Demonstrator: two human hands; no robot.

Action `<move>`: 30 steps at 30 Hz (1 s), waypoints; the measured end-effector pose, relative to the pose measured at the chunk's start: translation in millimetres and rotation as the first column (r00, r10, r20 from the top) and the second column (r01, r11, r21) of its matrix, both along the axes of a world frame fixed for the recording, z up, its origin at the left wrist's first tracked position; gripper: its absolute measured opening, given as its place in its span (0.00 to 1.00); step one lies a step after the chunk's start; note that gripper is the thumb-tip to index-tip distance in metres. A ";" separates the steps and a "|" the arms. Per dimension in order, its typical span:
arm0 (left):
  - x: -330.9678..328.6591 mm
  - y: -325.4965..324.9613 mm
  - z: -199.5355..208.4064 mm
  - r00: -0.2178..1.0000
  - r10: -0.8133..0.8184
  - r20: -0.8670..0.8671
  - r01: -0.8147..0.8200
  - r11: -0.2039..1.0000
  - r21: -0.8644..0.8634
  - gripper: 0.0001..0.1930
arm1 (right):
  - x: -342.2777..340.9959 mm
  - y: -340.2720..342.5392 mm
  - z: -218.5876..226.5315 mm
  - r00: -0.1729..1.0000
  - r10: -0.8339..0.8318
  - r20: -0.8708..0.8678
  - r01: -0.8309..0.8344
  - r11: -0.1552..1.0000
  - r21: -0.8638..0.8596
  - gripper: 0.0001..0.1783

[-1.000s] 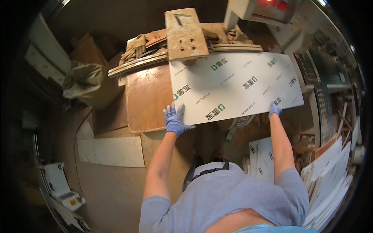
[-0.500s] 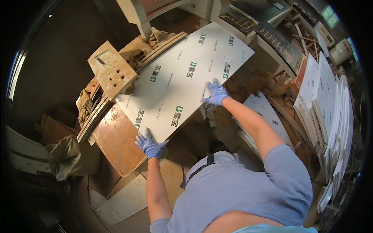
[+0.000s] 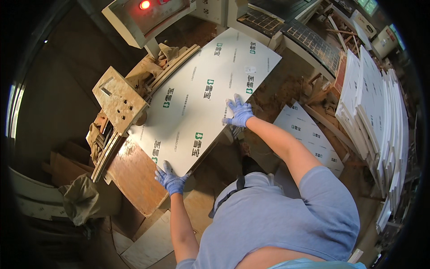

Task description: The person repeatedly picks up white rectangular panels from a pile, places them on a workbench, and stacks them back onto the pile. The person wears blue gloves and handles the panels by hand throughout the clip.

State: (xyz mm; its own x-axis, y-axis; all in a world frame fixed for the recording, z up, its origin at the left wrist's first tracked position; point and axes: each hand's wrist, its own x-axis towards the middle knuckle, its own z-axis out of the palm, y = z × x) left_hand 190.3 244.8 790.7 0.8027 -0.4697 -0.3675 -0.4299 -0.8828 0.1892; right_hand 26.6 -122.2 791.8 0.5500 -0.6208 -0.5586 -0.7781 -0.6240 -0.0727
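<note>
We look down into a dusty workshop with a brown, sawdust-covered floor point(image 3: 277, 96). In the middle left of the frame stands a worn, rust-brown machine table point(image 3: 134, 179), with a grimy drilled metal block point(image 3: 120, 104) mounted over its far edge and a rail of stacked curved strips point(image 3: 172, 65) running behind it. At the top of the frame a pale control box point(image 3: 148, 20) shows one glowing red lamp point(image 3: 144, 5).

On the table lies one large white panel point(image 3: 201, 103), its face covered in film printed with green marks. Its long axis runs diagonally, from the lower left near the centre of the frame up toward the upper right, where its far end overhangs the table and points at grey machinery with grilles point(image 3: 286, 31).

We count two hands, both ours, both in blue gloves. Our left hand point(image 3: 170, 179) is at the panel's near corner, fingers point(image 3: 162, 172) spread on its top face and the thumb point(image 3: 188, 174) at the edge; whether it curls beneath we cannot tell. Our right hand point(image 3: 239, 113) lies open and flat on the panel's right long edge, fingers fanned, pressing rather than gripping.

To the right of centre a second printed white panel point(image 3: 309, 134) rests low against the floor. At the right rim of the frame many white boards point(image 3: 380, 112) stand leaning on edge, too tightly packed to count. At lower left a crumpled grey-brown sack point(image 3: 80, 199) sits beside the table.
</note>
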 end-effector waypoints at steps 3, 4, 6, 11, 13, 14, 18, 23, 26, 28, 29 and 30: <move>0.6 -0.8 -0.9 1.000 0.006 -0.001 -0.006 1.000 0.013 0.67 | 0.7 -0.2 2.4 1.000 0.004 0.019 -0.004 1.000 -0.003 0.59; 1.4 -1.9 -1.2 1.000 0.009 -0.002 -0.009 1.000 0.014 0.67 | 1.5 -0.5 3.3 1.000 0.004 0.025 -0.004 1.000 0.000 0.58; 1.0 -3.0 -2.1 1.000 0.010 -0.005 -0.010 1.000 0.017 0.68 | -0.6 -0.3 1.1 0.999 0.005 0.039 -0.004 1.000 -0.021 0.57; 0.1 -2.6 -4.5 1.000 0.006 0.007 -0.006 1.000 0.020 0.68 | -0.2 -1.8 -2.5 0.999 0.009 0.045 -0.008 1.000 -0.028 0.57; 0.0 -3.3 -5.5 1.000 0.003 0.007 -0.003 1.000 0.025 0.68 | -0.5 -1.9 -1.1 0.998 -0.006 0.056 0.007 1.000 -0.016 0.57; 0.6 -3.8 -5.6 1.000 0.002 0.009 -0.002 1.000 0.031 0.68 | -0.1 -2.1 0.4 0.998 -0.014 0.065 0.014 1.000 -0.010 0.56; -1.1 -4.5 -5.8 1.000 -0.002 0.005 0.002 0.998 0.057 0.68 | -0.7 -2.4 4.7 0.997 -0.026 0.075 0.026 1.000 -0.002 0.56; -2.4 -6.6 -6.5 1.000 0.004 0.005 -0.004 0.997 0.078 0.68 | -2.9 -3.5 0.5 0.997 -0.017 0.082 0.019 1.000 -0.015 0.56; -3.2 -6.4 -8.2 1.000 0.005 0.013 -0.006 0.997 0.075 0.68 | -3.8 -3.7 -0.6 0.995 -0.016 0.093 0.018 1.000 -0.018 0.56; -3.4 -5.9 -9.8 1.000 0.006 0.018 -0.007 0.998 0.067 0.68 | -3.8 -3.9 0.1 0.995 -0.017 0.095 0.019 1.000 -0.016 0.56; -3.2 -5.7 -10.2 1.000 0.006 0.020 -0.007 0.998 0.063 0.68 | -3.3 -4.0 0.4 0.995 -0.018 0.096 0.019 1.000 -0.015 0.56; -2.8 -5.4 -10.2 1.000 0.006 0.021 -0.007 0.998 0.058 0.68 | -3.4 -4.1 -0.7 0.995 -0.014 0.100 0.016 1.000 -0.021 0.56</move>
